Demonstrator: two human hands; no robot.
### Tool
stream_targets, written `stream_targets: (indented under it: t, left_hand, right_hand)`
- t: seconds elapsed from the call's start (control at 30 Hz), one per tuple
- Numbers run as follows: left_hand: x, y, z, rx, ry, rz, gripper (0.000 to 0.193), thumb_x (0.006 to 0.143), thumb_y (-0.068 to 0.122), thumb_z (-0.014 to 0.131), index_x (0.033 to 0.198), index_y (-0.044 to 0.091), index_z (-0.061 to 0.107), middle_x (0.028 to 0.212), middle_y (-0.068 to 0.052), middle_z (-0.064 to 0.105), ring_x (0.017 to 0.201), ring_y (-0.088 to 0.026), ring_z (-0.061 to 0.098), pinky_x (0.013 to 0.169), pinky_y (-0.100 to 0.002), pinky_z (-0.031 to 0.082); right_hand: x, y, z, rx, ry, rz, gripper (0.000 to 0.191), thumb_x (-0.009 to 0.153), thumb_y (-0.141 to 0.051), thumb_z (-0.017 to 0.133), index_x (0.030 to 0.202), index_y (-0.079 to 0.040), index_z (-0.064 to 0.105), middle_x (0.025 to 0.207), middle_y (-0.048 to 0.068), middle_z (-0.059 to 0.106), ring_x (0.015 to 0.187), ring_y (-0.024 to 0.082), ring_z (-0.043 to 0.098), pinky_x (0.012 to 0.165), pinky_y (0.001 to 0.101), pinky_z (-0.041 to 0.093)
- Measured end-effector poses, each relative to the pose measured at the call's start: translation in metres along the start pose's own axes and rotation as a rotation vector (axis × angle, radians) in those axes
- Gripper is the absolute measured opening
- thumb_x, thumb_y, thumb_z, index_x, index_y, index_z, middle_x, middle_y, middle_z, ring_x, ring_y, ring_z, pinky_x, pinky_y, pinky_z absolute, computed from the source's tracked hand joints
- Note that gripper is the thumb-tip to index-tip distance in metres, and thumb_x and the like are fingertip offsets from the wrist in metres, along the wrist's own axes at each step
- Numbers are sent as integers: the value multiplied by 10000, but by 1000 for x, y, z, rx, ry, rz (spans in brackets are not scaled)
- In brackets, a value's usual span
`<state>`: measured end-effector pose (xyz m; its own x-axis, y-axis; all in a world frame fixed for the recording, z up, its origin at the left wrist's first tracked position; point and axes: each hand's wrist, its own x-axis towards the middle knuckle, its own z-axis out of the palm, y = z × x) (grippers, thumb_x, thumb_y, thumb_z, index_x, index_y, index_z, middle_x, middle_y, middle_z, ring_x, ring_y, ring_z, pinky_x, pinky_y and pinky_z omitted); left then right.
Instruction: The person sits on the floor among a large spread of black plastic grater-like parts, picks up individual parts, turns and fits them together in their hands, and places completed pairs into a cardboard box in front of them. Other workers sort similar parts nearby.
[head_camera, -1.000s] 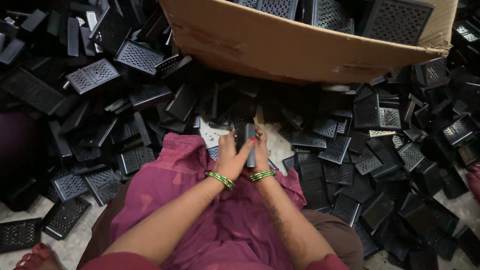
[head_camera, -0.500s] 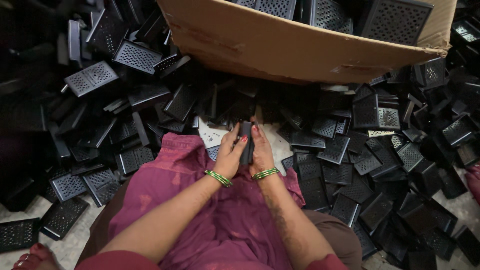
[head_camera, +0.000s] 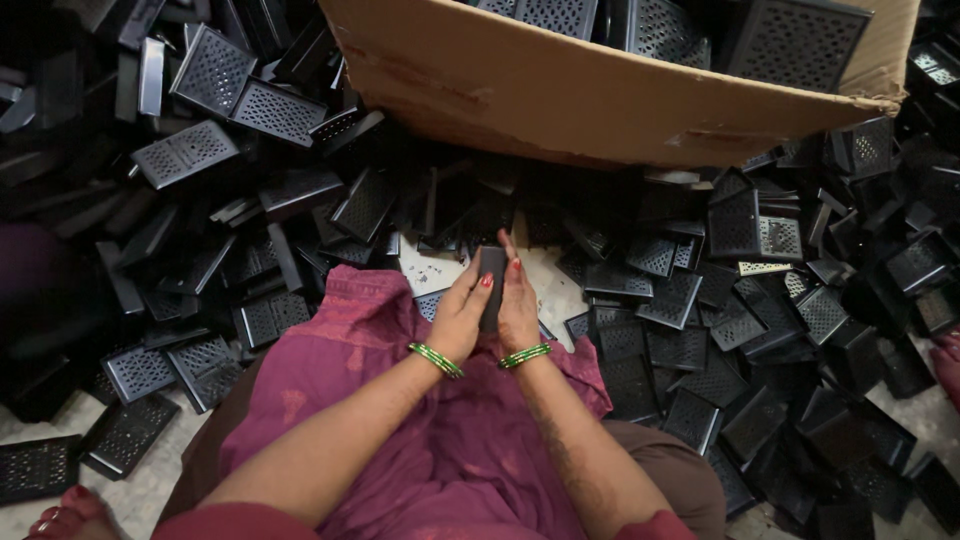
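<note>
Between both palms I press a small black plastic piece (head_camera: 492, 285), held upright in front of my lap. My left hand (head_camera: 461, 315) grips its left side and my right hand (head_camera: 519, 305) its right side; each wrist wears a green bangle. All around lies a heap of black perforated plastic covers (head_camera: 690, 300), spread over the floor on both sides. My purple garment (head_camera: 400, 420) fills the lower middle of the view.
A large tilted cardboard box (head_camera: 620, 95) holding more perforated black covers stands just beyond my hands. A patch of pale floor (head_camera: 430, 268) shows below the box. My foot (head_camera: 70, 512) is at the lower left corner.
The hands stayed in place in front of my lap; the black piece between them was turned and pressed closer between the palms.
</note>
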<state>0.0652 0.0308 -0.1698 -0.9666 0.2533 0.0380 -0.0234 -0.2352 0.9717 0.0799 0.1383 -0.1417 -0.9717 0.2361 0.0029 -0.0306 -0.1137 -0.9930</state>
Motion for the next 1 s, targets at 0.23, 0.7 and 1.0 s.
stream_targets:
  t: [0.23,0.7,1.0]
  left_hand:
    - [6,15,-3,362,60,-141,363,1024,315,614,1203,10,694,1043,-193,758,964,-264,674,872,-365,540]
    - [17,32,-9,541,218,-28,343,997,338,610,1119,23,670,958,-186,749,879,-323,734,791,-397,560]
    - [61,151,-63,941,652,728,258,1109,224,546,1205,-5,619,1141,-223,668,1057,-411,656,929,-467,527]
  right_hand:
    - [12,23,-13,-384,101,-187,551,1106,-429,399,1477,-54,558,1499,154,596,1410,259,537,1178,347,384]
    - [24,54,-23,-130,206,-47,473,1075,-463,514,991,-12,626,823,27,628,742,119,549,672,283,480]
    - [-3,46,-8,-781,-262,-343,375,958,-252,608,1278,-57,600,1236,163,651,1185,357,605,1022,438,487]
